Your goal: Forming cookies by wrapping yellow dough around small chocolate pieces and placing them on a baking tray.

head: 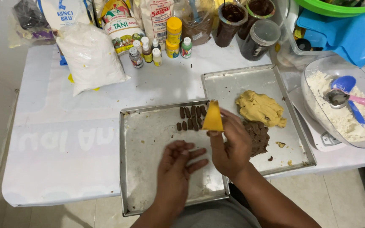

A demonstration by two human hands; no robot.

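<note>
1. I see my right hand (231,145) raised over the seam between the two metal trays, its fingers (217,134) pinched on the lower edge of a flat yellow scraper (213,117). The scraper stands upright, long axis running 12 to 6 o'clock, narrow top toward 12.

2. The small brown dough sticks (192,117) lie in two short rows on the near tray (148,177), just at 9 to 10 o'clock from the scraper, close beside it but apart as far as I can tell. Each stick runs 12 to 6. My right hand is the nearer one to them.

3. My left hand (177,166) hovers low over the near tray at 7 o'clock from the right hand, palm up, fingers loosely spread and slightly curled, holding nothing that I can make out.

4. On the far tray (250,82), a brown dough lump (258,136) sits at 3 o'clock from my right hand, partly hidden by it, touching a yellow dough lump (260,109) at 1 o'clock.

5. Further along the tabletop (64,143), at 2 o'clock, a clear bowl of flour (339,118) holds a blue spoon (348,90).
</note>
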